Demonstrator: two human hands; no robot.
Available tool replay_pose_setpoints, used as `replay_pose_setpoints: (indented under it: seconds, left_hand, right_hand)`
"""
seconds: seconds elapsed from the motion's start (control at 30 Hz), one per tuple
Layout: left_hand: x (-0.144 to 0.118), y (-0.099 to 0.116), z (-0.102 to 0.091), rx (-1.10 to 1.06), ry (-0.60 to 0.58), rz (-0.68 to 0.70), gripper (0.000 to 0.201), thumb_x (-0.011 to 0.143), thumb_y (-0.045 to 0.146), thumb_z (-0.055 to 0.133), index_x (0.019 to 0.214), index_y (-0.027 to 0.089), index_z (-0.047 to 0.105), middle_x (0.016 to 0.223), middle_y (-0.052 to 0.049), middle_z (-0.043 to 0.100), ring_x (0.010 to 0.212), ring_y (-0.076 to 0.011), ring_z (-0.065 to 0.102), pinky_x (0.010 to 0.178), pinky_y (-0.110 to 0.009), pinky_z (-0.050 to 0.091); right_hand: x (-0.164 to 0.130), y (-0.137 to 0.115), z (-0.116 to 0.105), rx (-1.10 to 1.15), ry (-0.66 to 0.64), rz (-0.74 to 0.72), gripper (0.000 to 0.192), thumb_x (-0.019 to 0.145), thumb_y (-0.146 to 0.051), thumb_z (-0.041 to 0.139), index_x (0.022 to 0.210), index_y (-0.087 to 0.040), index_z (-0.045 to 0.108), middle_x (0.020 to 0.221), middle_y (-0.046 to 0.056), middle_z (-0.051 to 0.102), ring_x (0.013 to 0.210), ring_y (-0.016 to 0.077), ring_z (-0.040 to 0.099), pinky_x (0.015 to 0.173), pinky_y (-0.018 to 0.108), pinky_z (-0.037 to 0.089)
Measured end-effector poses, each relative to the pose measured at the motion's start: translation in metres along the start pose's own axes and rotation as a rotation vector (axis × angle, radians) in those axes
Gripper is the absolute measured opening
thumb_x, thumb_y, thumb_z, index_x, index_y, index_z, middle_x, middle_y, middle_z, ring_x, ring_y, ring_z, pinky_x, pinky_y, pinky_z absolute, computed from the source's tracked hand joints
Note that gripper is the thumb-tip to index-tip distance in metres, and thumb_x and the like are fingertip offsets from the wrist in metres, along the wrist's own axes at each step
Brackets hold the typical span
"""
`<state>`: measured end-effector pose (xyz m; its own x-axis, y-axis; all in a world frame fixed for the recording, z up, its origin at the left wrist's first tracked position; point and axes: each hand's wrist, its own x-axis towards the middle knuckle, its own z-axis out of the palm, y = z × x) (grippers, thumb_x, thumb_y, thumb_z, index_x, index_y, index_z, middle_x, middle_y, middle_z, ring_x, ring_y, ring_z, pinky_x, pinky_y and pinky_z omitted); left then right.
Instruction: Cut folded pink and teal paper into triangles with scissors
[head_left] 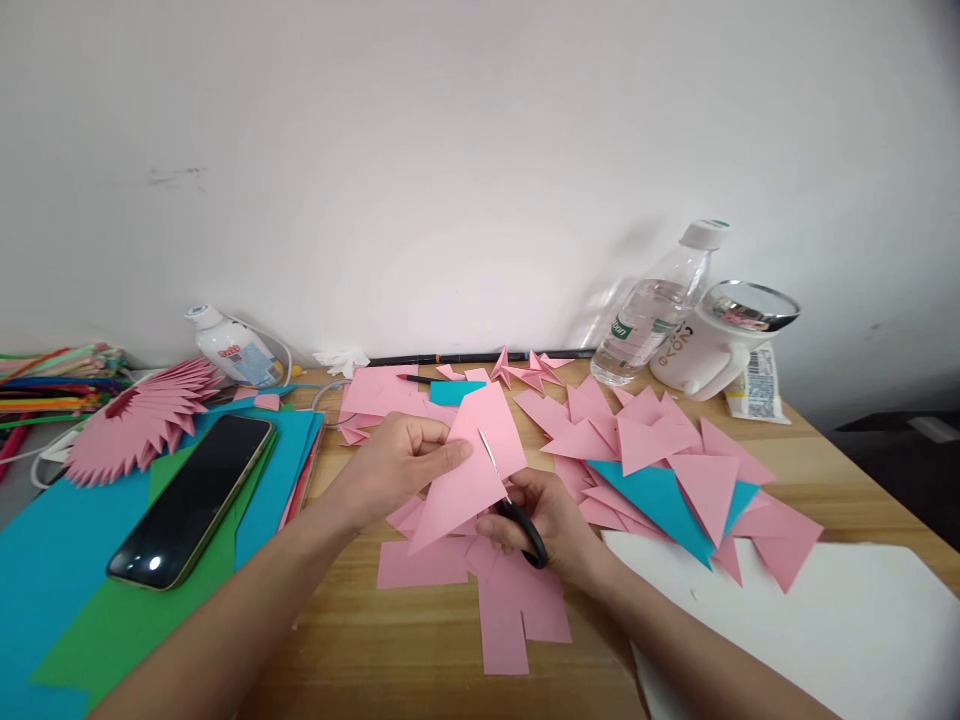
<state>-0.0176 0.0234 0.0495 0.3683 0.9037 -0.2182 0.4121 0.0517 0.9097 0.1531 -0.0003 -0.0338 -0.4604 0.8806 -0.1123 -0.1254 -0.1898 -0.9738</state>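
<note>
My left hand (409, 460) pinches a sheet of pink paper (491, 415) by its left side, thumb on top, above the middle of the table. In my right hand (551, 515) is a pair of scissors (534, 540) with black handles, its fingers in the loops. One slim metal blade lies over the pink paper, pointing up and left; the other blade is hidden behind it. Under both hands lie several pink paper strips and scraps (502, 600) on the wooden table (360, 640).
To the right spreads a heap of pink triangles (645, 430) with blue pieces. Behind it stand a water bottle (649, 315) and a white mug (705, 350). At left, a phone (195, 500) rests on green and blue paper near a fanned pink paper piece (142, 415) and a small bottle (236, 350).
</note>
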Motion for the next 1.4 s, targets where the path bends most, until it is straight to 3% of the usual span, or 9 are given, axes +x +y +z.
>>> replay_pose_setpoints:
  seconds: [0.2,0.43,0.6,0.83,0.97,1.13,1.4]
  left_hand:
    - [-0.001,0.003,-0.002,0.028,-0.027,0.001,0.04,0.078,0.039,0.05,0.051,0.017,0.029,0.05,0.008,0.023,0.044,-0.0042,0.021,0.039,-0.017,0.019]
    - [-0.003,0.004,-0.003,-0.086,0.033,-0.025,0.034,0.078,0.041,0.049,0.057,0.016,0.041,0.056,0.006,0.038,0.051,-0.0063,0.041,0.049,-0.019,0.04]
    - [-0.003,0.003,0.0,-0.014,0.091,-0.015,0.036,0.078,0.039,0.049,0.054,0.016,0.035,0.053,0.006,0.031,0.048,-0.0056,0.034,0.045,-0.017,0.036]
    - [-0.003,0.002,0.002,0.064,0.031,0.018,0.037,0.079,0.039,0.047,0.053,0.017,0.033,0.053,0.006,0.028,0.048,-0.0063,0.029,0.043,-0.019,0.028]
    - [-0.003,0.002,0.003,0.058,0.064,0.032,0.038,0.079,0.038,0.047,0.052,0.017,0.031,0.052,0.006,0.025,0.047,-0.0064,0.027,0.042,-0.019,0.026]
    - [-0.002,-0.001,0.004,0.042,0.044,-0.001,0.035,0.079,0.04,0.046,0.054,0.016,0.038,0.054,0.005,0.032,0.048,-0.0073,0.035,0.045,-0.02,0.032]
    - [-0.002,0.0,0.005,0.012,0.053,-0.003,0.035,0.077,0.039,0.048,0.053,0.016,0.036,0.053,0.005,0.031,0.047,-0.0062,0.034,0.044,-0.018,0.032]
  right_hand:
    - [0.0,0.002,0.0,0.006,0.016,0.009,0.03,0.056,-0.027,0.078,0.064,-0.015,0.051,0.044,-0.005,0.053,0.038,0.0077,0.047,0.037,0.018,0.034]
    - [0.0,0.004,0.0,0.007,0.013,0.018,0.038,0.052,-0.031,0.079,0.06,-0.017,0.045,0.041,-0.007,0.049,0.039,0.0092,0.049,0.038,0.018,0.035]
    - [-0.001,-0.001,0.0,0.006,-0.058,0.034,0.033,0.054,-0.033,0.078,0.065,-0.014,0.053,0.05,-0.004,0.053,0.044,0.0082,0.046,0.042,0.019,0.035]
    - [-0.002,-0.008,0.001,0.056,-0.084,-0.023,0.034,0.05,-0.03,0.079,0.072,-0.014,0.059,0.059,-0.002,0.052,0.054,0.011,0.045,0.051,0.022,0.04]
    - [-0.002,-0.01,0.002,0.035,-0.061,-0.015,0.029,0.049,-0.023,0.08,0.062,-0.015,0.055,0.057,-0.003,0.049,0.051,0.0092,0.042,0.05,0.022,0.039]
    - [-0.002,-0.007,0.003,0.043,-0.051,0.0,0.03,0.049,-0.022,0.078,0.053,-0.017,0.049,0.05,-0.005,0.047,0.046,0.0085,0.042,0.047,0.022,0.038]
    - [0.003,0.007,0.0,0.056,0.01,-0.123,0.023,0.052,-0.012,0.073,0.07,-0.016,0.061,0.065,0.001,0.064,0.061,0.017,0.06,0.055,0.025,0.045]
